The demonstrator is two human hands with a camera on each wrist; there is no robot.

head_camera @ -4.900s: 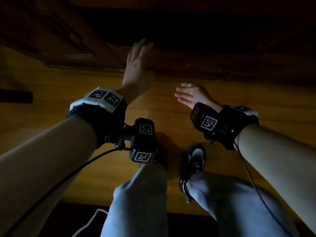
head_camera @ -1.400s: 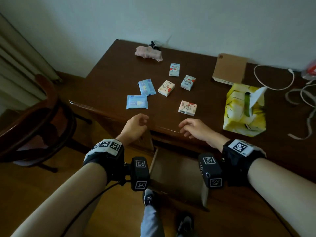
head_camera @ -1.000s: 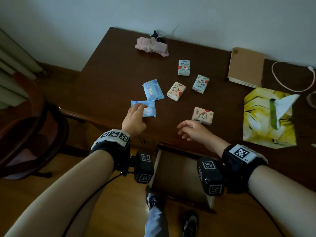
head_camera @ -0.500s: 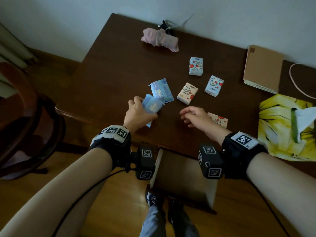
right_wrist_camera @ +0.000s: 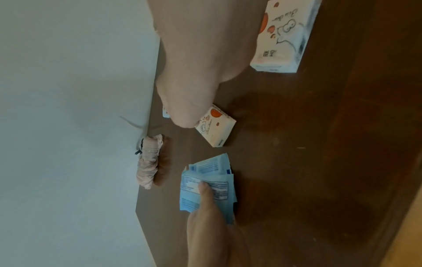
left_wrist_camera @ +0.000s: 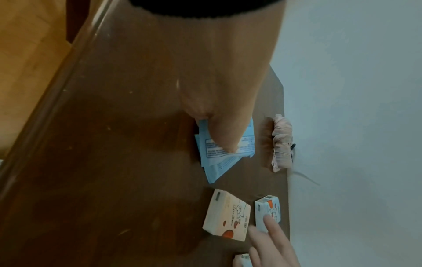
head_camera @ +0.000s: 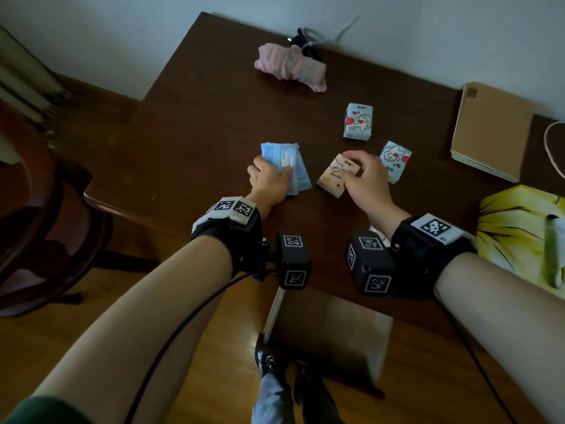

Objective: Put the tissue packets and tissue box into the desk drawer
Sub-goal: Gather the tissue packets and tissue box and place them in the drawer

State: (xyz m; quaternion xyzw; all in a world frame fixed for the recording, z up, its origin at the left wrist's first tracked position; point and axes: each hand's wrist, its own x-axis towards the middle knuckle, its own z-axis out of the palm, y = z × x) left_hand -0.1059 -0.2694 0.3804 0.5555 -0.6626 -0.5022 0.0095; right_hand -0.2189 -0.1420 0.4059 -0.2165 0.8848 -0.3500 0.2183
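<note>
On the dark desk, my left hand pinches a blue tissue packet with the thumb on top, and holds it over a second blue packet. The same pair of blue packets shows in the left wrist view. My right hand grips a cream cartoon packet that lies on the desk. Two light-blue cartoon packets lie beyond it. Another cream packet lies under my right wrist. The yellow tissue box stands at the right. The open drawer is below the desk edge.
A pink cloth bundle and cables lie at the desk's back by the wall. A brown notebook lies at the back right, with a white cord next to it. A wooden chair stands at the left. My feet are under the drawer.
My left hand picked up one blue packet and carried it onto the second one. My right hand moved forward from the near cream packet and closed on the farther cream packet.
</note>
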